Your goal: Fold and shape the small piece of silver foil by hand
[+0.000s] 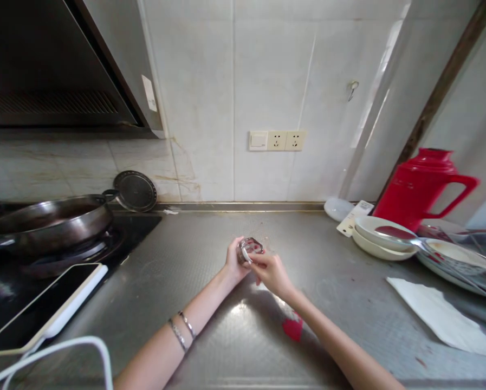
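In my left hand [235, 261] is a small round glass dish [256, 246] with a clear, faceted rim, held up over the steel counter [194, 260]. Its fingers wrap round the left side. My right hand [272, 272] meets the dish at its near edge, fingers pinched together. A small white piece [246, 254] shows at the rim by those fingertips; its kind is too small to make out. Beneath my right forearm lies a red scrap [293, 327], partly hidden by the arm.
Left, a steel pan [56, 219] sits on the black stove [133, 227], near a phone [43, 309] with a white cable [84, 341]. Right stand stacked bowls [383, 246], a red thermos [415, 187] and a white paper sheet [441, 317]. Wall sockets [286, 141] are ahead.
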`<state>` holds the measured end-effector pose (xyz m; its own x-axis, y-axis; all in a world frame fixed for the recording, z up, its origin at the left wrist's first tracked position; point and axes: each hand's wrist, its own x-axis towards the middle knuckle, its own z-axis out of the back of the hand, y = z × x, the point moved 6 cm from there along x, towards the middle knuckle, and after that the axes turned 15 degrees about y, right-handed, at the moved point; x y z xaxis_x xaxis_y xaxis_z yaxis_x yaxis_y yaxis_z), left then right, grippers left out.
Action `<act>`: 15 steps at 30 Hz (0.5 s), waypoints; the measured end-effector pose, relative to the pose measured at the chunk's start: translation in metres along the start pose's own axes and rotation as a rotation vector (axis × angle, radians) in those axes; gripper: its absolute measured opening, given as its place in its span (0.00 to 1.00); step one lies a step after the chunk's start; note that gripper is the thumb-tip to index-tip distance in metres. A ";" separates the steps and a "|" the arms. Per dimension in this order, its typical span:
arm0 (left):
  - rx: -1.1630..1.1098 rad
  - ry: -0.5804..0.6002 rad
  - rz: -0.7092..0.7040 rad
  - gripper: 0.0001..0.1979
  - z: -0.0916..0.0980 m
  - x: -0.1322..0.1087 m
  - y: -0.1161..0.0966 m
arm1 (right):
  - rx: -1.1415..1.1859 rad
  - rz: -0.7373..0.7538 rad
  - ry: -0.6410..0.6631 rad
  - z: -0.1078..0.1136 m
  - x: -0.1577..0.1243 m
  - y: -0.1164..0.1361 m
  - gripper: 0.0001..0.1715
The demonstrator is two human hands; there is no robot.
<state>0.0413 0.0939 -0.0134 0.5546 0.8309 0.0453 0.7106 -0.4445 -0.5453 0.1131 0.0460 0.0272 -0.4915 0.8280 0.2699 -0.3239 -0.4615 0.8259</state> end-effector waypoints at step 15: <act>-0.144 0.149 0.152 0.30 0.014 0.000 0.004 | 0.231 -0.021 -0.238 0.055 0.005 -0.029 0.29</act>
<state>0.0377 0.0968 -0.0269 0.7101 0.6968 0.1008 0.6624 -0.6127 -0.4311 0.1644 0.0814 0.0315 -0.2756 0.9002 0.3371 -0.1271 -0.3817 0.9155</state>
